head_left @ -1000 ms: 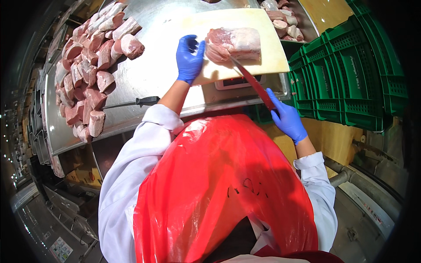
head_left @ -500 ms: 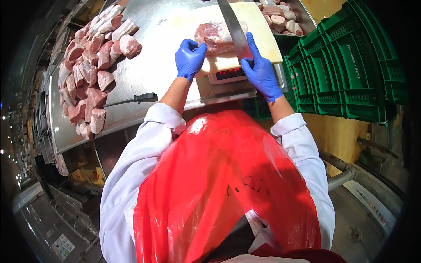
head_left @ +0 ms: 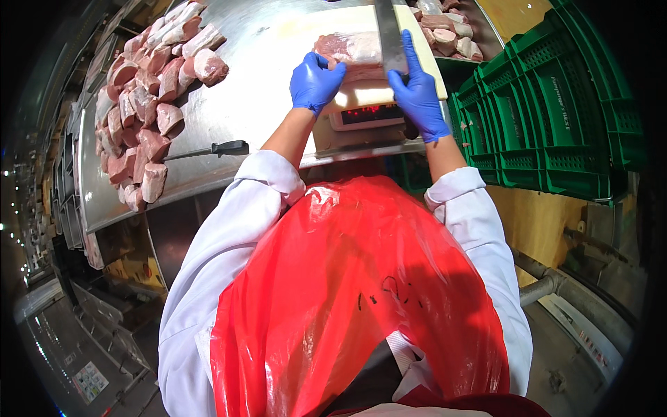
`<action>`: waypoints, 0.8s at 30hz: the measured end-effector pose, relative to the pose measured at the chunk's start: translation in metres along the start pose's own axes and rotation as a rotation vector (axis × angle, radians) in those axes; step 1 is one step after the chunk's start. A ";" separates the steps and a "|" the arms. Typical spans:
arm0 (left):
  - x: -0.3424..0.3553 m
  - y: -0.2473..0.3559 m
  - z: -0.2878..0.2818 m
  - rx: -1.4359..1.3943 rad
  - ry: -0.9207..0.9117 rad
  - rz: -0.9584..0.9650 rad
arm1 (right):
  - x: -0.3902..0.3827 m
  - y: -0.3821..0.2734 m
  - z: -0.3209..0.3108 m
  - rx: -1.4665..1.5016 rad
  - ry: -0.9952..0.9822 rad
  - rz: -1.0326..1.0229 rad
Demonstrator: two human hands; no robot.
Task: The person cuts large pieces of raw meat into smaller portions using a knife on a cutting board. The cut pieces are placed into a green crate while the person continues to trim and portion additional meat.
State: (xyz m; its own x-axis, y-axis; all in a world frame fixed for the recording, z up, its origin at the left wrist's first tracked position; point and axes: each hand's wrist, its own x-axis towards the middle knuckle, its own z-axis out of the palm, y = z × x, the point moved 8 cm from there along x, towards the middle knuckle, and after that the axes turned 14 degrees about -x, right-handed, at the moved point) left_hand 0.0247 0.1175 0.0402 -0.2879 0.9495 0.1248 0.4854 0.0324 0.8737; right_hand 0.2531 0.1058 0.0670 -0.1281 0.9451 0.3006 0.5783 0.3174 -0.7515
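Observation:
A piece of raw meat (head_left: pixel 347 52), pink with pale fat, lies on a white cutting board (head_left: pixel 425 66). My left hand (head_left: pixel 316 85), in a blue glove, is at its near left corner with curled fingers gripping the edge. My right hand (head_left: pixel 422 101), also gloved in blue, holds a large knife (head_left: pixel 391 38), index finger stretched along the blade and the handle hidden in the palm. The blade points away from me at the meat's right end; whether it touches the meat I cannot tell. Partly under the board's near edge, a scale (head_left: pixel 368 117) shows a lit red display.
On the steel table (head_left: pixel 240 83) at the left lies a heap of cut meat pieces (head_left: pixel 142 104). A black-handled sharpening steel (head_left: pixel 229 148) rests beside it. More meat (head_left: pixel 445 35) sits in a tray at the far right. Green plastic crates (head_left: pixel 535 111) stand right of the table.
My left hand has shifted right and slightly away from me, against the meat. The knife has swung and moved right, toward the meat's right end, with its blade now straighter away from me.

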 end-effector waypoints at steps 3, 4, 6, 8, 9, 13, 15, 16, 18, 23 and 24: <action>0.009 -0.020 -0.004 -0.121 -0.022 -0.096 | -0.002 -0.017 0.018 -0.109 -0.085 -0.032; 0.012 -0.029 -0.005 -0.155 -0.027 -0.102 | -0.001 -0.017 0.029 -0.192 -0.108 -0.058; 0.012 -0.038 -0.006 -0.261 -0.017 -0.124 | 0.001 -0.024 0.046 -0.351 -0.132 -0.160; 0.011 -0.043 -0.005 -0.339 -0.007 -0.120 | 0.002 -0.025 0.066 -0.530 -0.232 -0.178; 0.011 -0.044 -0.005 -0.338 -0.004 -0.119 | 0.002 -0.025 0.073 -0.620 -0.283 -0.187; 0.015 -0.058 -0.012 -0.375 0.022 -0.106 | -0.028 -0.028 0.068 -0.737 -0.483 -0.233; 0.024 -0.074 -0.022 -0.458 0.021 -0.094 | -0.054 -0.033 0.043 -0.840 -0.553 -0.260; 0.029 -0.078 -0.029 -0.471 0.022 -0.106 | -0.067 -0.036 0.030 -0.894 -0.586 -0.264; 0.039 -0.092 -0.055 -0.457 0.065 -0.122 | -0.087 -0.039 0.015 -0.927 -0.645 -0.227; 0.063 -0.097 -0.073 -0.417 -0.109 -0.170 | -0.095 -0.061 -0.008 -0.682 -0.623 -0.079; 0.067 -0.098 -0.067 -0.439 -0.158 -0.155 | -0.088 -0.071 -0.004 -0.585 -0.561 -0.041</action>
State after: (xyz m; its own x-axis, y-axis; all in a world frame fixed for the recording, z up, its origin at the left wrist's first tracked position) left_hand -0.0975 0.1571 -0.0054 -0.1837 0.9808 -0.0657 0.0437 0.0749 0.9962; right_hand 0.2266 0.0001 0.0958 -0.4535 0.8810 -0.1351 0.8721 0.4073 -0.2712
